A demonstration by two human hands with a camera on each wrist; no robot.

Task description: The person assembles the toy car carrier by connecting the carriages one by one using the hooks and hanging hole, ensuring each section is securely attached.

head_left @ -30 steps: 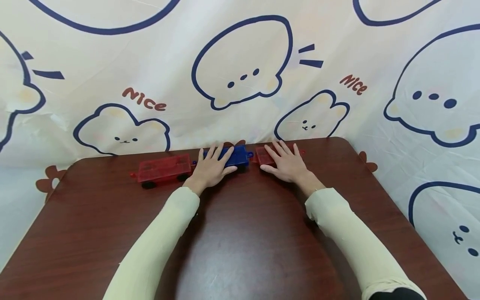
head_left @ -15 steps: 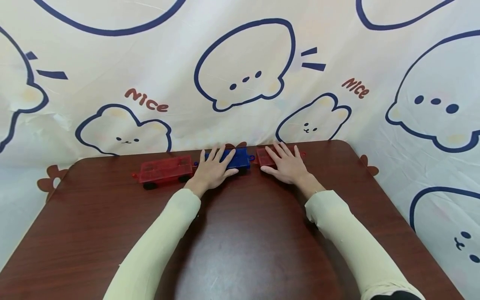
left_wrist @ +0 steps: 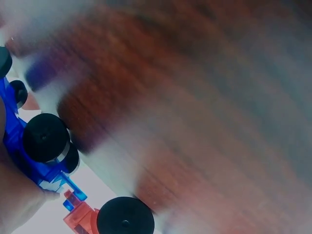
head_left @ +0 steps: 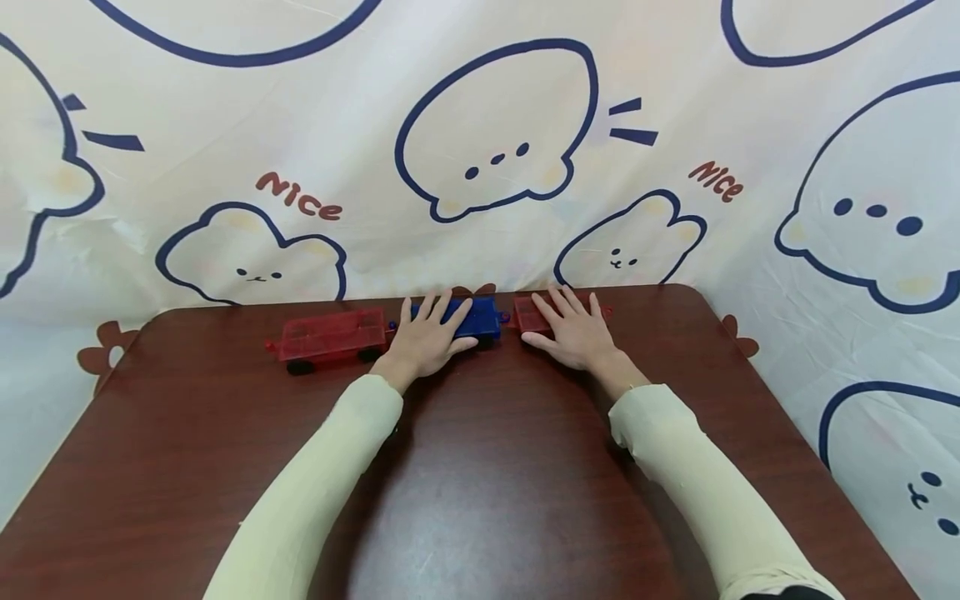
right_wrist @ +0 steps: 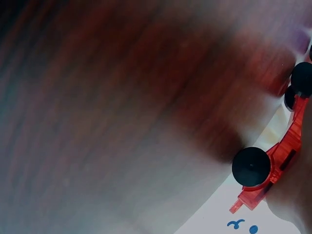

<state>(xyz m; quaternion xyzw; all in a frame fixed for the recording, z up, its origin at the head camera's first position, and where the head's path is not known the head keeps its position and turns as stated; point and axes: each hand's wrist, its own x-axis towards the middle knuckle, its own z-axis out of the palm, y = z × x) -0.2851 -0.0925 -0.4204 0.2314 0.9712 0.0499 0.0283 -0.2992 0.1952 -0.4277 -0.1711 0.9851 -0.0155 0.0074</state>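
Observation:
Three toy train cars with black wheels stand in a row along the table's far edge. At the left is a see-through red car (head_left: pixel 333 335), and beside it a blue car (head_left: pixel 485 317). My left hand (head_left: pixel 426 343) rests on the blue car with fingers spread. On the smaller red car (head_left: pixel 529 317) at the right lies my right hand (head_left: pixel 572 335), its fingers straight and hiding much of it. A blue link (left_wrist: pixel 75 187) meets a red coupling (left_wrist: pixel 80 212) in the left wrist view. The right wrist view catches a red car's wheel (right_wrist: pixel 251 166).
A dark brown wooden table (head_left: pixel 480 467) spreads in front of the cars. Right behind its far edge hangs a white cloth (head_left: pixel 360 133) printed with cartoon outlines, which also runs down the right side.
The head view has shifted slightly. Both hands stay on the same cars, and the row of cars shows no clear movement on the table.

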